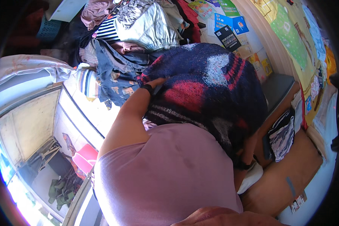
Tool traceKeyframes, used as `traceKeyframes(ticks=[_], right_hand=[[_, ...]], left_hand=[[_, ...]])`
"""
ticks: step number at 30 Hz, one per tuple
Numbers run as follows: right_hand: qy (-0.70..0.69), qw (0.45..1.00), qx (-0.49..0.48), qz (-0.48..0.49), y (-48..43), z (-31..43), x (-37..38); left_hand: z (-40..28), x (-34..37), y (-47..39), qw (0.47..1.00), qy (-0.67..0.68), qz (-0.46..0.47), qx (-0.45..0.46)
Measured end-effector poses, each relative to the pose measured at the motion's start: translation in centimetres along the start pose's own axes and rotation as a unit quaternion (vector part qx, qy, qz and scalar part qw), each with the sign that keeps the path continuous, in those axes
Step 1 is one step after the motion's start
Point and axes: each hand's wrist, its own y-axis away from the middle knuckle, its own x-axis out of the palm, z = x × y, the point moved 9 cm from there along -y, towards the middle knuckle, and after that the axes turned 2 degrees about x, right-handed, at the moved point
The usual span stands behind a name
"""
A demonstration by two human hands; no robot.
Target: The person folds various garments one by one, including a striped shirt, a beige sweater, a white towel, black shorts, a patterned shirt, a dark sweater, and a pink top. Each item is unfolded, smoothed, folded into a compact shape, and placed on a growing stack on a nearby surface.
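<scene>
A dark navy knitted garment (231, 99) with red and pale blue patches spreads in front of my torso. At its left edge, my left hand (157, 82) grips the knit, a black band around the wrist. My right hand (252, 145) is at the lower right side of the same garment, its fingers mostly hidden by cloth; that wrist also bears a dark band. Just beyond the left hand lies denim clothing (121, 67) with patterned patches. Pale trousers or shorts (147, 28) with an elastic edge rest farther up on the heap.
Striped cloth (108, 29) and a pink garment (96, 12) lie in the heap. Books (227, 38) are scattered on the tiled floor at upper right. A brown board-like surface (285, 175) is at my right, near a folded black-and-white cloth (282, 138). A pink chair (85, 158) stands at left.
</scene>
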Motion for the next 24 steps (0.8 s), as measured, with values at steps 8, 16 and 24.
traceKeyframes(ticks=[8,16,24], right_hand=[[0.023,0.999,0.018,0.039,0.3,-2.4,0.6],[0.058,0.998,0.013,0.029,0.0,-3.4,1.0],[0.046,0.992,0.110,0.042,1.2,-5.4,1.3]], left_hand=[[-2.3,4.2,-6.5,0.978,0.182,0.085,0.057],[-0.1,3.9,-16.0,0.987,0.125,0.046,0.087],[-8.9,-0.5,-12.8,0.937,-0.134,-0.213,0.241]])
